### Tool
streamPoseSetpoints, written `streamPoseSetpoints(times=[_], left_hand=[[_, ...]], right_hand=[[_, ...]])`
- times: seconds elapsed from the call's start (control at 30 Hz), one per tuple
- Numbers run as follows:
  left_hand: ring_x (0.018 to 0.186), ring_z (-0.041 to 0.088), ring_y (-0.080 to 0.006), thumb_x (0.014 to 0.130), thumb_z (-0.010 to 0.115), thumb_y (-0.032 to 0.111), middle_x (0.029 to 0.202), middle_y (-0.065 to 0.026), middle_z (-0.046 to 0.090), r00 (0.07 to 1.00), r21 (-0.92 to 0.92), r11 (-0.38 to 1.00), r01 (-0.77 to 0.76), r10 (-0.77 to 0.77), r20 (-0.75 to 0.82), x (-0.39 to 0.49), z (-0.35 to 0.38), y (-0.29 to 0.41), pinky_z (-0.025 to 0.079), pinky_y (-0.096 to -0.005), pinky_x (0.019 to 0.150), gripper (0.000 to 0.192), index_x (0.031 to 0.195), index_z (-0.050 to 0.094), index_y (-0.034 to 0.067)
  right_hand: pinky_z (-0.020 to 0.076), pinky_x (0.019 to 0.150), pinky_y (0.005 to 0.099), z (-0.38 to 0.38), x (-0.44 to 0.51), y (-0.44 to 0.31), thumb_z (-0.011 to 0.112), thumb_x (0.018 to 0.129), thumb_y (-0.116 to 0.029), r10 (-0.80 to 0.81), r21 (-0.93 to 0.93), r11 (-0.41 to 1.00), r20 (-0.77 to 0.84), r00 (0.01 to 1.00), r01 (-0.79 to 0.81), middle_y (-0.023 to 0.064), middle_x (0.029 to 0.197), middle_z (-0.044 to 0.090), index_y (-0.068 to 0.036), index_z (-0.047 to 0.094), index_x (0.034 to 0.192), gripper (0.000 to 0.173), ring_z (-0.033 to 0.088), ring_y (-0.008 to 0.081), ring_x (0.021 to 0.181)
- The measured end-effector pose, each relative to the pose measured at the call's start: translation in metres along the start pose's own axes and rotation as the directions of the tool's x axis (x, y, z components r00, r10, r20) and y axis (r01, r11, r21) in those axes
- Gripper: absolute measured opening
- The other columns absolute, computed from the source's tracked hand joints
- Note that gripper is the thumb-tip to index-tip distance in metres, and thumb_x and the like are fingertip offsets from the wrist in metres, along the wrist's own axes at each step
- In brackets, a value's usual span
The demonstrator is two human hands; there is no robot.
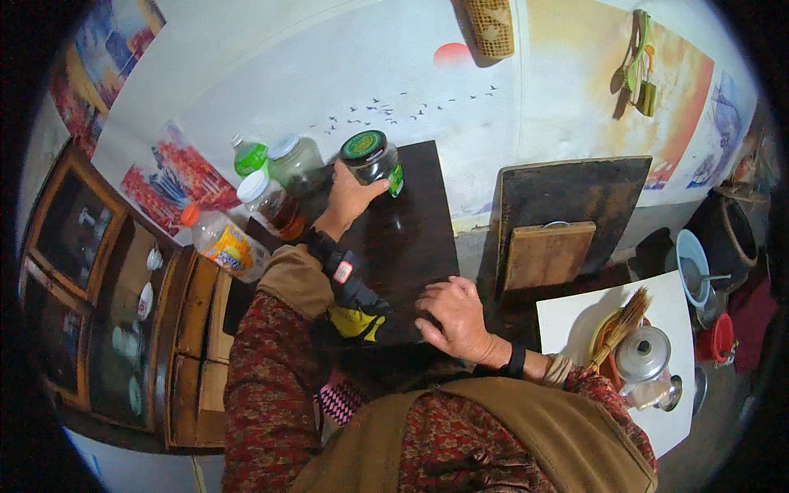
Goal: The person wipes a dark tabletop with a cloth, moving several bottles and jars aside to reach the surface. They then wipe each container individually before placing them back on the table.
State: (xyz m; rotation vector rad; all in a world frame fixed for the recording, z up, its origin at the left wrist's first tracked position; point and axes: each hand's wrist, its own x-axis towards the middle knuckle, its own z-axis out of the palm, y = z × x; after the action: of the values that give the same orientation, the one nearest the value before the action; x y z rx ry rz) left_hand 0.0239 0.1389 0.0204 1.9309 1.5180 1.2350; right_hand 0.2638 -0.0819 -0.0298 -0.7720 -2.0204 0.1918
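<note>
At the back of the dark wooden table (413,240), my left hand (349,196) is around a glass jar (373,159) with a green and black lid. The thumb lies across the jar's front; some of the fingers are hidden behind it. The jar is upright and bears a green label. Over the table's front right part rests my right hand (455,317), palm down and holding nothing, with its thumb a little apart from loosely bent fingers. A black and yellow cloth-like item (357,317) lies under my left forearm.
Left of the jar stand a white-lidded glass jar (296,161), a green-labelled plastic bottle (249,157), a jar of dark liquid (274,206) and an orange-capped bottle (225,243). A wooden cabinet (166,333) is at left. At right are cutting boards (548,256) and a lidded metal pot (643,354).
</note>
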Motion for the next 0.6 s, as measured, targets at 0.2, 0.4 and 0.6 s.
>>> streamPoseSetpoints(times=[0.2,0.4,0.6], left_hand=[[0.125,0.041,-0.0427,0.065,0.082,0.041,0.134,-0.0338,0.037,0.995,0.143,0.985,0.098,-0.094,-0.040,0.045,0.038,0.012,0.038,-0.0433,0.103,0.108,0.135,0.019,-0.011],[0.124,0.042,-0.0422,0.064,0.082,0.040,0.133,-0.0334,0.038,0.990,0.167,0.978,0.126,-0.115,-0.076,0.064,0.056,0.018,0.039,-0.0439,0.102,0.109,0.136,0.018,-0.010],[0.122,0.045,-0.0388,0.069,0.079,0.040,0.133,-0.0274,0.041,0.993,0.137,0.987,0.086,-0.074,-0.093,0.050,0.023,0.028,0.040,-0.0447,0.101,0.097,0.136,0.027,-0.006]], right_hand=[[0.0377,0.095,0.0457,0.001,-0.001,0.003,0.073,0.073,-0.022,-0.004,-0.006,1.000,0.019,1.000,0.005,0.0064,0.099,0.062,-0.009,0.062,0.098,0.030,0.056,0.0257,0.101],[0.0371,0.097,0.0456,0.002,-0.001,0.004,0.073,0.074,-0.023,0.015,0.001,1.000,0.028,0.999,-0.015,0.0064,0.099,0.062,-0.009,0.063,0.098,0.030,0.057,0.0255,0.102],[0.0355,0.098,0.0468,0.003,0.000,0.002,0.072,0.073,-0.021,0.016,-0.009,1.000,0.055,0.998,-0.015,0.0073,0.099,0.063,-0.009,0.062,0.100,0.031,0.058,0.0263,0.103]])
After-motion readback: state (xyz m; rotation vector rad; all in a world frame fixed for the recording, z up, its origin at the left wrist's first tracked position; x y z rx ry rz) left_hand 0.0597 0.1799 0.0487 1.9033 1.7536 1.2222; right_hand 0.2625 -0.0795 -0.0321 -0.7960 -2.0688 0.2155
